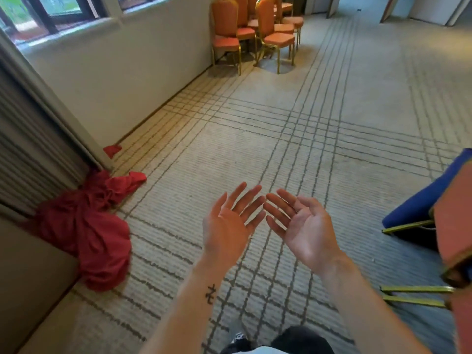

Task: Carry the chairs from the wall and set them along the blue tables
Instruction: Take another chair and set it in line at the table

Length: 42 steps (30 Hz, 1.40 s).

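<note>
Both hands are held out in front of the person, palms up, fingers spread and holding nothing. The left hand (pixel 231 221) and the right hand (pixel 304 226) sit side by side over the carpet (pixel 357 118), their fingertips nearly meeting; the left forearm carries a small dark tattoo (pixel 210 293) near the wrist. The chairs (pixel 255 34), orange with gold frames, stand bunched together far ahead against the wall (pixel 115 80), just past its corner, some facing different ways. At the right edge, close to the person, another orange chair (pixel 454 231) is partly in frame, its gold legs showing below, and it stands against a blue table (pixel 424 198) whose cloth hangs to the floor. A red cloth (pixel 84 226) lies heaped on the carpet at the left, beside a ribbed partition (pixel 30 149), with 1 small red scrap (pixel 112 150) further along at the wall's foot. Windows (pixel 51 11) run above the wall at top left.
</note>
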Motion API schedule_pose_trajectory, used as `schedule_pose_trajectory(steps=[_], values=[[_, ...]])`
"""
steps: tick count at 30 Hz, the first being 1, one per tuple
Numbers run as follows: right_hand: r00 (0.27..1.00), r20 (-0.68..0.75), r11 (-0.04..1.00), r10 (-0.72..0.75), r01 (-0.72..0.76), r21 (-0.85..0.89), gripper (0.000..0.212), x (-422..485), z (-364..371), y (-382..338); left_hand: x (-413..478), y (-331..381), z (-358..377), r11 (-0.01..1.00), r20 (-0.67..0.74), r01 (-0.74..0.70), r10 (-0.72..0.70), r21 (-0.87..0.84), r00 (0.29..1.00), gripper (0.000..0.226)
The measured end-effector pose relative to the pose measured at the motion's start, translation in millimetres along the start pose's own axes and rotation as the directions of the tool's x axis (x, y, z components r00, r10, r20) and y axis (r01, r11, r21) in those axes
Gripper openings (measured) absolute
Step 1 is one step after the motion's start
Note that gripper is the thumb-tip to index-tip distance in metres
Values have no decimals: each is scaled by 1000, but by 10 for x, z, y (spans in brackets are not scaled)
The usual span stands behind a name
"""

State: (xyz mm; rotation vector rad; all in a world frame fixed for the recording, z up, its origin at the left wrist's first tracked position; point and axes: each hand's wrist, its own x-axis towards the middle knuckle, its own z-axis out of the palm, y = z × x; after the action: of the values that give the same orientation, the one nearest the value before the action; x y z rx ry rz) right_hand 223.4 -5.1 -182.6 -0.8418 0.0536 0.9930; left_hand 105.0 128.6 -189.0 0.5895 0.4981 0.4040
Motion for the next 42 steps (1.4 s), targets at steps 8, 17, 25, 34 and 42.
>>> schedule_pose_trajectory(steps=[8,17,25,34,42], values=[[998,-41,998,-47,49,41,49,1258,35,-651,1452,306,277,999,17,42,-42,19,999,57],[996,-56,992,-72,77,101,49,3040,-127,-1843,3396,449,977,994,28,99,-100,55,995,57],[1000,16,997,2,-3,76,51,4317,62,-2605,4667,733,1338,996,-16,84,-84,27,996,56],[1000,1,999,13,-13,37,48,6062,433,-2947,6345,1394,1222,995,-42,95,-94,20,995,55],[999,4,999,-37,37,32,47,7575,1179,-3466,7932,2427,1254,991,50,132,-133,26,990,56]])
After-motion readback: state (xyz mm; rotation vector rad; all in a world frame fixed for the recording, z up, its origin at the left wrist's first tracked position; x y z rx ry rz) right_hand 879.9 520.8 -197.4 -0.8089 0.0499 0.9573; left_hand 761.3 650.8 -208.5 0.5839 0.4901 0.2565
